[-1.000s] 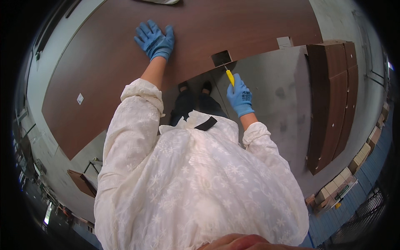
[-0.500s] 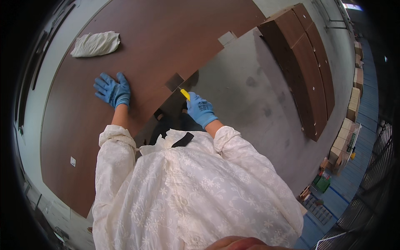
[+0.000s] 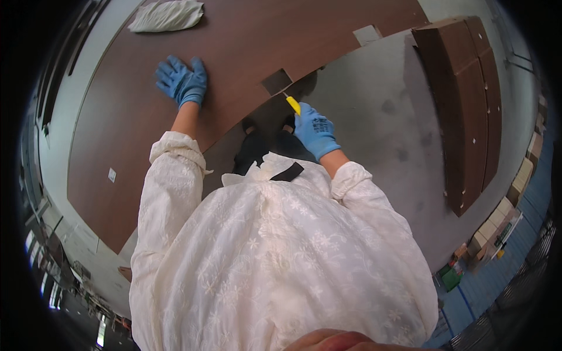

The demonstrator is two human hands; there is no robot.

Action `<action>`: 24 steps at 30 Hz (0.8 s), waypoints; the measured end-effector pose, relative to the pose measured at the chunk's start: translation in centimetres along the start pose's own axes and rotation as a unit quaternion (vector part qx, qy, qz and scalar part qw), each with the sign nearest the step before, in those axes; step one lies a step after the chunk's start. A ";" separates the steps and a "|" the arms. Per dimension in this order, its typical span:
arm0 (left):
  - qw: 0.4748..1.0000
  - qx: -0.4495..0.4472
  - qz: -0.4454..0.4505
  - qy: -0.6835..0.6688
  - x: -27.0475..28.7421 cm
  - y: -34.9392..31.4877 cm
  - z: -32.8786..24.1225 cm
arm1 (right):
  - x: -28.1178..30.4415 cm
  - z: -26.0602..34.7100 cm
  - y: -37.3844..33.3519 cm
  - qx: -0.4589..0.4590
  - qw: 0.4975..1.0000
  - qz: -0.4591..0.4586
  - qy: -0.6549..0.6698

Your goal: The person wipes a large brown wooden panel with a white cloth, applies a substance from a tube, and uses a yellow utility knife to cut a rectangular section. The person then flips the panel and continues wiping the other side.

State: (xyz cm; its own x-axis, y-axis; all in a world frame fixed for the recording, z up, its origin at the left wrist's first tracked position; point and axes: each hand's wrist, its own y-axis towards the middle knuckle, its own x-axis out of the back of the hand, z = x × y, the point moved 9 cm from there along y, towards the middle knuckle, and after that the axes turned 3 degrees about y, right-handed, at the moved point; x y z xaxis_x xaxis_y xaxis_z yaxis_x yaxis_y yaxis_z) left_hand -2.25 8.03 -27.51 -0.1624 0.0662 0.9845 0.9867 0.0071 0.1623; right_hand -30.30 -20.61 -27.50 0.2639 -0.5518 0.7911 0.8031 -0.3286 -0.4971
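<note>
My left hand (image 3: pixel 182 82), in a blue work glove, lies flat on a large brown board (image 3: pixel 234 44) with its fingers spread. My right hand (image 3: pixel 316 131), gloved alike, grips a yellow-handled tool (image 3: pixel 293 105) near the board's close edge. A thin metal shaft runs from the handle toward a dark square cutout (image 3: pixel 276 82) in that edge. The tool's tip is too small to tell its kind, and I cannot tell whether it touches the board.
A folded whitish cloth (image 3: pixel 167 16) lies on the board's far left, and a small white label (image 3: pixel 112 174) nearer. Another cutout (image 3: pixel 367 35) marks the edge farther right. Long brown panels (image 3: pixel 468 105) stand on the grey floor (image 3: pixel 374 128), with boxes (image 3: pixel 521 181) beyond.
The whole view has shifted, so the board and both hands appear higher and farther right. My right hand with the tool has drawn back slightly from the cutout. My left hand stays flat.
</note>
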 end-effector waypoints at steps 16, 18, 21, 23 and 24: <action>0.999 -0.008 0.052 -0.005 -1.1 1.2 0.8 | 0.7 0.7 0.6 0.022 1.000 0.003 0.021; 0.997 -0.009 0.072 0.000 -1.5 1.2 0.9 | 0.7 0.7 0.6 0.012 1.000 0.013 0.019; 0.996 -0.007 0.092 -0.005 -1.8 1.3 1.1 | 0.6 0.7 0.7 -0.003 0.999 0.036 0.003; 0.994 -0.010 0.105 -0.003 -1.9 1.4 1.2 | -0.2 -0.1 1.2 -0.033 0.996 0.085 -0.016; 0.992 -0.005 0.123 0.002 -2.2 1.5 1.2 | -0.8 -0.2 1.4 -0.012 0.993 0.110 -0.044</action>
State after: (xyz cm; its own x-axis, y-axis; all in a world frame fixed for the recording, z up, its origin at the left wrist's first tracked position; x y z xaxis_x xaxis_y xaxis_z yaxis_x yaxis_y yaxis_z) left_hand -0.46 9.14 -29.50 0.0840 0.0611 0.9946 0.9964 -0.0189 -0.0829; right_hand -29.50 -20.79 -28.90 0.4788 -0.5431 0.6898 0.7083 -0.2252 -0.6690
